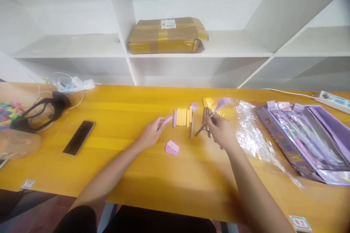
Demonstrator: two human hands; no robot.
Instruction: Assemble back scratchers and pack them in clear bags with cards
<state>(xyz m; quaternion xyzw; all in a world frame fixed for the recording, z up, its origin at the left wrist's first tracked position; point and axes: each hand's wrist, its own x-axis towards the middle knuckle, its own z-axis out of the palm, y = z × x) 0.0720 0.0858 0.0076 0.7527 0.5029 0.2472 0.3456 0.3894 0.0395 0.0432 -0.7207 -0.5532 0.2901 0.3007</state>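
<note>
Purple plastic sits in both hands over the bench (169, 184). From where I stand, the left hand (151, 133) is pinched around a purple tube (167, 119), its tip near the row of yellow tubes (182, 117) mid-bench; a second purple tube (174, 119) lies at the row's left end. Fingers of the right hand (220, 127) are closed on the metal rod of a purple claw (224, 102), its blurred head towards the back edge. Yellow claws (208, 102) lie by that hand, partly hidden, and another purple claw (194, 106) rests between them and the tubes. Pink cards (172, 147) lie nearer the front edge. Rightward come a clear bag (247, 131) and a purple box (287, 151) towards the right end. A phone (79, 137) lies towards the front left corner. Behind the back edge, a taped carton (166, 36) sits on a shelf (232, 43).
</note>
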